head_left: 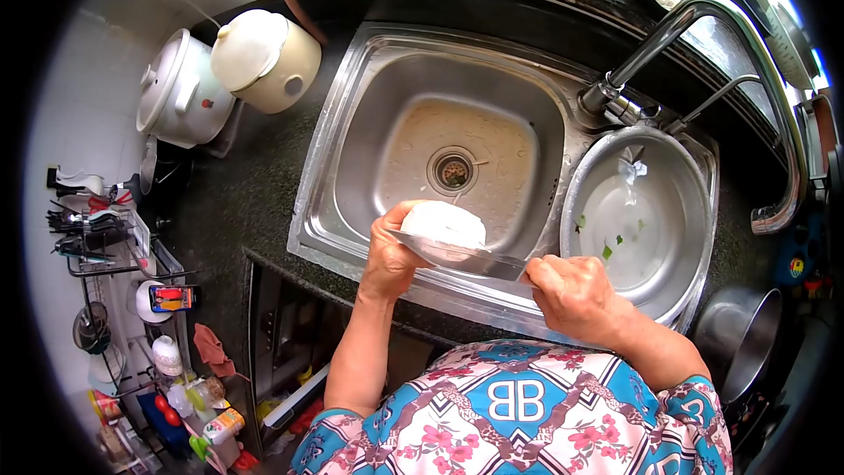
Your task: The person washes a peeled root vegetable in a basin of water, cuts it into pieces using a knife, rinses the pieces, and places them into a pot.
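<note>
Over the front edge of the steel sink [352, 158], my left hand [391, 255] is wrapped round a white rounded piece of food [447, 223]. My right hand [576, 292] grips the handle end of a wide-bladed knife [466, 257]. The blade points left and lies against the near side of the white piece, close to my left fingers. Most of the knife's handle is hidden inside my right fist. Below the white piece, the sink basin shows its drain [454, 171] and small scraps.
A large steel basin [637, 211] with water and green leaf bits sits right of the sink, under the faucet [703, 4]. A steel pot [738, 339] stands at the lower right. Two cookers [264, 62] are at the upper left. A loaded rack [132, 246] stands left.
</note>
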A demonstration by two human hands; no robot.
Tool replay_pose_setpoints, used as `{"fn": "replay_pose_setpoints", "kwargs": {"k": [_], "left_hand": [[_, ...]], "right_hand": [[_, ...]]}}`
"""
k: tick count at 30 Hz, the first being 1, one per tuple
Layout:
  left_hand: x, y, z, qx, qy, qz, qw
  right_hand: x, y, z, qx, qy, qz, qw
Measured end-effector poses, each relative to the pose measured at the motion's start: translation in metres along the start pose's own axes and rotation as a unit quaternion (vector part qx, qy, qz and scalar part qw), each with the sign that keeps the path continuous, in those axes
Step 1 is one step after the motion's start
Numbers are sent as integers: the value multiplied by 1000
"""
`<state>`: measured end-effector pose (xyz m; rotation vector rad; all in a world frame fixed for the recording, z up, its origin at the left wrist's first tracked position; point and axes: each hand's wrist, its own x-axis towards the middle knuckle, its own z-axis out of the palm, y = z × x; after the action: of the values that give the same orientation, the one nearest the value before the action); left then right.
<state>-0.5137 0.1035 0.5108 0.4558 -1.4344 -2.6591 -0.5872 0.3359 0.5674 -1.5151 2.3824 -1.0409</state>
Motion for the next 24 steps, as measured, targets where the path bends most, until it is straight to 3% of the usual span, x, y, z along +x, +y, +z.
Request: {"fn": "replay_pose_setpoints", "kwargs": {"k": [5, 8, 11, 15, 17, 24], "left_hand": [[-5, 6, 10, 8, 22, -24, 999], [-8, 4, 12, 74, 12, -8, 997], [-9, 1, 13, 153, 64, -25, 986], [-7, -5, 10, 116, 105, -6, 988], [-5, -1, -1, 96, 54, -26, 994], [0, 1, 5, 90, 62, -52, 993]], "right_hand": [[-1, -7, 0, -23, -52, 43, 997], [1, -6, 7, -12, -56, 71, 996], [6, -6, 11, -7, -76, 116, 990], [12, 5, 15, -5, -63, 99, 993], [19, 10, 7, 36, -130, 126, 983], [13, 19, 14, -27, -91, 91, 991]]}}
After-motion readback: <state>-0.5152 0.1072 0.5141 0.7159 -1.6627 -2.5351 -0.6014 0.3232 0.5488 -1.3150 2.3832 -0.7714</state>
